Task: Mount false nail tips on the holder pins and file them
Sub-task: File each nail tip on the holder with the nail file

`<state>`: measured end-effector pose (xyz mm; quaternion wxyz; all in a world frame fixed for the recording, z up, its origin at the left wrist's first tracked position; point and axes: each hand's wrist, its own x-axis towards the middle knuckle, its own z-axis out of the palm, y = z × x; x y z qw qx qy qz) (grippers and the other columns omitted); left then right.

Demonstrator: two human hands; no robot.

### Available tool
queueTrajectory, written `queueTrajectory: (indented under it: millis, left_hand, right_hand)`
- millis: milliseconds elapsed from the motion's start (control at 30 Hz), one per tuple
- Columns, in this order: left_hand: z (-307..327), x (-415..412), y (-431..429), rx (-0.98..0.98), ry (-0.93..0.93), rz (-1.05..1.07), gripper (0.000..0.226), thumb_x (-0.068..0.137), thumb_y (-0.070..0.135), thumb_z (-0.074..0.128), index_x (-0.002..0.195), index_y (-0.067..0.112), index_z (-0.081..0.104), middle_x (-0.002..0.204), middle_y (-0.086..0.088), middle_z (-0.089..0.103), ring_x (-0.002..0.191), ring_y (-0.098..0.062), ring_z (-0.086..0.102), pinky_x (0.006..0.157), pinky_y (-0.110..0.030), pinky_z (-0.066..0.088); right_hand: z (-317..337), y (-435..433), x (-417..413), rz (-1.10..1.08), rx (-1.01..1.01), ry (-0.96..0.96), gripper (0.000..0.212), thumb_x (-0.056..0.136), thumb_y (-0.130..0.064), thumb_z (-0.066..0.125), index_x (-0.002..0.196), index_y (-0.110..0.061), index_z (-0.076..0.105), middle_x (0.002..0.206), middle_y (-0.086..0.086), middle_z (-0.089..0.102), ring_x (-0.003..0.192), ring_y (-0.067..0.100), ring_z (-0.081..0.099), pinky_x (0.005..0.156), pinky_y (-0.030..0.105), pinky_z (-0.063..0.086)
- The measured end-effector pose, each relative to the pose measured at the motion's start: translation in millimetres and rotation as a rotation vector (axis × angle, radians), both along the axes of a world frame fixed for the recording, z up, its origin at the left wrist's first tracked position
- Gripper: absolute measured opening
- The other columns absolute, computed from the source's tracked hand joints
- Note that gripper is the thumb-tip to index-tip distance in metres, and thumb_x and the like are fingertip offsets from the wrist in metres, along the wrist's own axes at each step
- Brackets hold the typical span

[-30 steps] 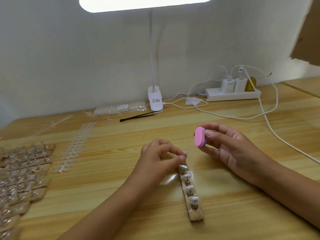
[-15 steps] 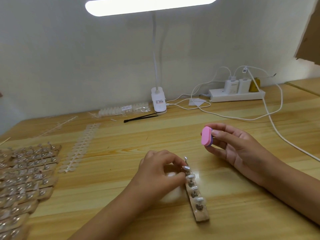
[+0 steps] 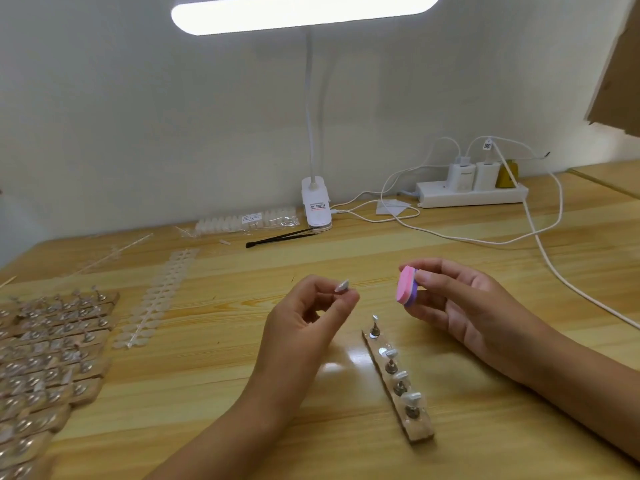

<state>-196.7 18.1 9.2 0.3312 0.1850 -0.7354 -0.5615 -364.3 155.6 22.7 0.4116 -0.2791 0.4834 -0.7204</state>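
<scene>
Your left hand [image 3: 304, 317] is pinching a small, glossy, pale nail tip [image 3: 343, 285] between thumb and forefinger, the other fingers curling loosely. Just right of it, not touching, your right hand [image 3: 460, 306] is gripping an oval foam buffer block [image 3: 406, 287], pink on one face and purple on the other. Below and between both hands, a narrow wooden holder strip [image 3: 398, 382] is lying flat on the grained wooden table [image 3: 346, 258], its short metal pins standing upright and the three nearest you carrying shiny rounded tips. Well to the left of your left hand, similar wooden strips [image 3: 52, 358] are lying in a heap.
</scene>
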Motion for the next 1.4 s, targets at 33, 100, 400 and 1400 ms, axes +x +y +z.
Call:
queueTrajectory:
  millis: [33,100,400,1400]
  left_hand:
    - [0,0,2,-0.015,0.016,-0.009,0.014,0.079,0.044,0.071,0.088,0.033,0.069,0.086,0.004,0.071,0.085,-0.014,0.065,0.077,-0.024,0.051]
    - [1,-2,4,-0.053,0.021,-0.031,0.011,0.078,0.04,0.072,0.088,0.035,0.068,0.085,0.011,0.07,0.082,-0.006,0.064,0.075,-0.018,0.05]
    - [2,-2,10,-0.231,0.036,-0.115,0.004,0.081,0.03,0.072,0.083,0.027,0.07,0.083,0.01,0.07,0.086,-0.015,0.064,0.082,-0.028,0.051]
    - [0,-3,10,-0.307,-0.004,-0.128,0.01,0.089,0.017,0.071,0.089,0.027,0.068,0.083,0.01,0.067,0.087,-0.016,0.062,0.084,-0.034,0.05]
  right_hand:
    - [0,0,3,0.024,0.007,0.02,0.029,0.076,-0.018,0.07,0.103,-0.009,0.073,0.089,0.009,0.072,0.076,0.013,0.07,0.066,0.022,0.057]
    - [0,-1,7,0.073,0.019,0.059,0.02,0.077,-0.021,0.077,0.096,-0.015,0.077,0.088,0.008,0.072,0.076,0.012,0.069,0.066,0.021,0.056]
    - [0,0,12,0.125,0.012,0.131,0.02,0.075,-0.021,0.072,0.094,-0.017,0.076,0.087,0.007,0.07,0.079,0.012,0.07,0.069,0.022,0.056]
    - [2,2,11,0.126,0.002,0.145,0.018,0.078,-0.017,0.076,0.096,-0.014,0.076,0.089,0.008,0.07,0.085,0.015,0.07,0.073,0.025,0.057]
